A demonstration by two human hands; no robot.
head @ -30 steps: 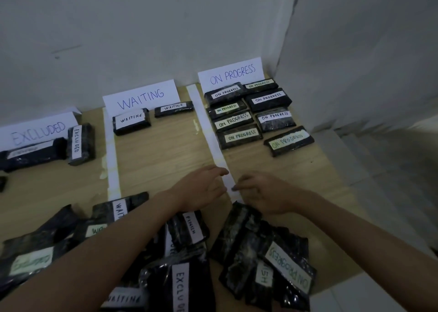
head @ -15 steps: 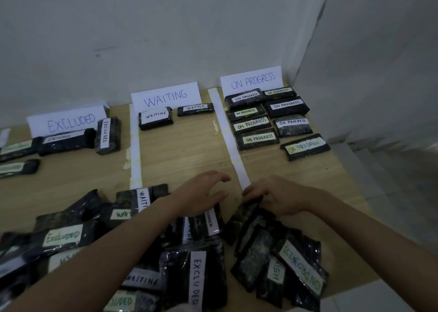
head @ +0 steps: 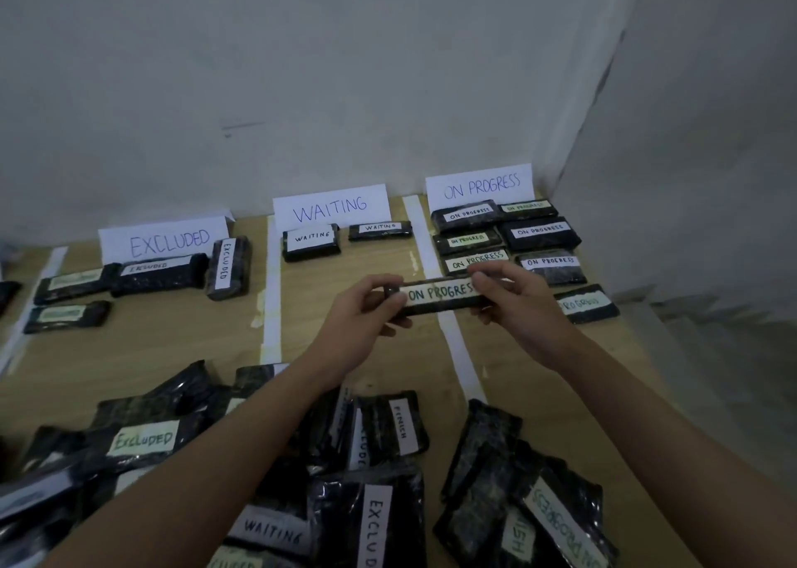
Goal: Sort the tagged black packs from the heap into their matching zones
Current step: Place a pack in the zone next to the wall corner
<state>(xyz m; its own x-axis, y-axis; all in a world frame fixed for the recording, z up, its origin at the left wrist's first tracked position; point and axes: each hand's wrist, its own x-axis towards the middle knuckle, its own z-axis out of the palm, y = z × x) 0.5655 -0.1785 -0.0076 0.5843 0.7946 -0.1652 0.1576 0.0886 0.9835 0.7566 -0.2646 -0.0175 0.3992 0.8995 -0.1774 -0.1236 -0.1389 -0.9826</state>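
the fingers (head: pixel 390 288) of the left hand (head: pixel 358 330) curl round the left end of a slim black plastic-wrapped pack with a white tag reading "on progress" (head: pixel 440 295), thumb on the near side, and the fingers of the right hand (head: pixel 524 309) pinch its right end the same way. held by both ends, the pack sits level with its tag facing up, probably so the writing can be read before it is set down. it is lifted off the light wooden table (head: pixel 345 343), hanging over the far part of the white paper strip (head: pixel 457 352) that divides the middle zone from the right one.

just beyond it, at the far right, lie the sorted black packs tagged "on progress" (head: pixel 537 233) in two rough rows under the standing white card marked "on progress" (head: pixel 481 186); that looks like the matching zone, and the near edge of those rows seems the natural free spot. left of the strip, the white "waiting" card (head: pixel 330 209) has two packs before it, and further left the "excluded" card (head: pixel 166 240) has several.

near the person sprawls the unsorted heap of shiny black packs (head: pixel 375 503), overlapping at all angles, tags reading "excluded", "waiting", "finish" and "on progress", so much sorting remains.
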